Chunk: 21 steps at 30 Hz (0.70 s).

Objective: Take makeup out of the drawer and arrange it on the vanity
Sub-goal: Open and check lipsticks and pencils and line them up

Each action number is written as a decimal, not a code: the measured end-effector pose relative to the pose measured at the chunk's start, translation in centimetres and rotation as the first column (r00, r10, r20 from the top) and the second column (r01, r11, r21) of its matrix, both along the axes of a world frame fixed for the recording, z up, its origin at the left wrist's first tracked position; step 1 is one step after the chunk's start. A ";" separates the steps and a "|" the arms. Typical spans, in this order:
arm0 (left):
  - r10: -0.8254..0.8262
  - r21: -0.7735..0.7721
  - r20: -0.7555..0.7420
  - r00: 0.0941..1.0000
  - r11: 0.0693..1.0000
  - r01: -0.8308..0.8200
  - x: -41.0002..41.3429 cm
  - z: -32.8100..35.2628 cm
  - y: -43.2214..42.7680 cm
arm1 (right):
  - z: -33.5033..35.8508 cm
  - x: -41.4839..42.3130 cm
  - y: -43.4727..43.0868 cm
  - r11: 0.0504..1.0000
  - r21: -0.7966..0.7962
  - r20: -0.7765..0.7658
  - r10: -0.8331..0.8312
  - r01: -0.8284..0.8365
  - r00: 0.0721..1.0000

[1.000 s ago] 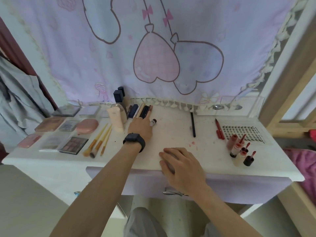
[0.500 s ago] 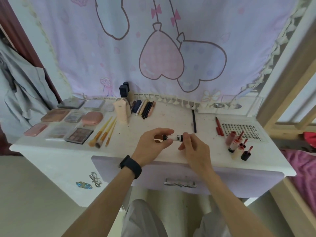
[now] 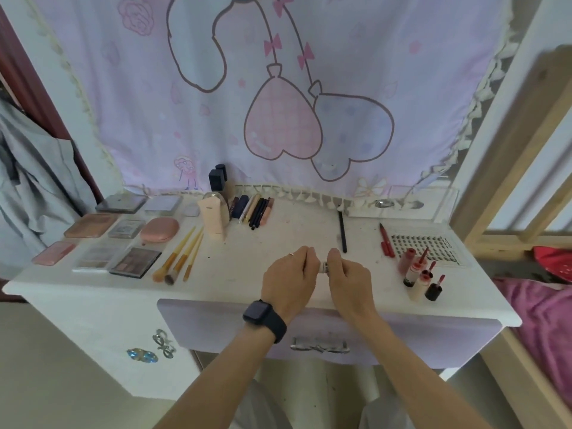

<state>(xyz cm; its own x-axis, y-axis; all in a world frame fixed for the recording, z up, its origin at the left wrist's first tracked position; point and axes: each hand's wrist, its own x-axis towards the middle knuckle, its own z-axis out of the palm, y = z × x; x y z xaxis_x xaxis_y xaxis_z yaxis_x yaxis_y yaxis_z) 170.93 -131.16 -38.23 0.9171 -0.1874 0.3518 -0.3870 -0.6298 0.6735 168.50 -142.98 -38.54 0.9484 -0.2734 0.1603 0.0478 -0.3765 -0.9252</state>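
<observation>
Midway through the tidying, a person works a small labelled tube [image 3: 324,267] over the white vanity surface [image 3: 247,274], with the lilac drawer [image 3: 216,326] below it apparently pushed in. Left of the upright cream tube [image 3: 213,219] at the back lie the eyeshadow palettes [image 3: 134,263] and three yellow-handled brushes [image 3: 182,255]; just right of it lies a row of pencils [image 3: 257,209]. Further right of the cream tube and nearer the camera, the left hand [image 3: 288,281], wearing a dark watch [image 3: 264,318], pinches one end of the small labelled tube with curled fingers. The right hand [image 3: 351,281] pinches the other end, and only a white printed band shows between them. Far right of the cream tube stand the red lip glosses [image 3: 418,274]. The step looks like seating or twisting a cap. Done well, it calls for both pinches close to the join and a straight twist with no sideways pull. The tube then belongs among like items, probably beside the pencils or the lip glosses.
</observation>
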 end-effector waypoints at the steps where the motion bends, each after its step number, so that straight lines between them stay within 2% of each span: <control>1: 0.040 -0.042 -0.032 0.999 0.998 -0.042 0.1 0.0 -0.6 | 0.1 0.1 -0.2 1.000 0.006 0.020 -0.022 0.022 1.000; 3: 0.048 -0.201 -0.174 0.983 0.976 -0.084 0.4 -0.1 -1.9 | -0.1 0.5 -0.9 0.999 -0.017 0.066 -0.043 0.044 0.997; 5: 0.002 -0.285 -0.285 0.959 0.955 -0.087 0.5 -0.8 -2.5 | -0.5 0.7 -1.8 0.998 -0.063 0.079 -0.002 0.007 0.997; 8: -0.102 -0.306 -0.260 0.960 0.952 0.018 0.5 -1.8 -1.9 | -1.2 0.9 -2.9 0.997 -0.070 0.032 0.027 -0.025 0.999; 12: -0.254 -0.390 -0.281 0.925 0.911 0.132 1.6 -2.2 0.0 | -1.4 1.6 -3.5 0.999 0.000 0.020 -0.044 0.044 0.999; 18: -0.227 -0.513 -0.306 0.924 0.857 0.041 2.0 -1.6 0.0 | -1.9 1.5 -3.8 0.998 -0.048 0.053 0.033 -0.031 0.998; 21: -0.195 -0.542 -0.297 0.935 0.840 0.003 2.2 -1.7 -0.1 | -2.0 1.3 -4.3 0.997 0.027 0.083 0.067 -0.069 0.994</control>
<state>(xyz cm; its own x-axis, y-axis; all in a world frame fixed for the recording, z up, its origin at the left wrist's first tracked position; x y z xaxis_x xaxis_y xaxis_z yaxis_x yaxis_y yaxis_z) 173.11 -131.29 -39.95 0.9818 -0.1582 0.1053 -0.1239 -0.1128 0.9859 169.80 -147.25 -40.49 0.9490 -0.2149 0.2309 0.1484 -0.3418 -0.9280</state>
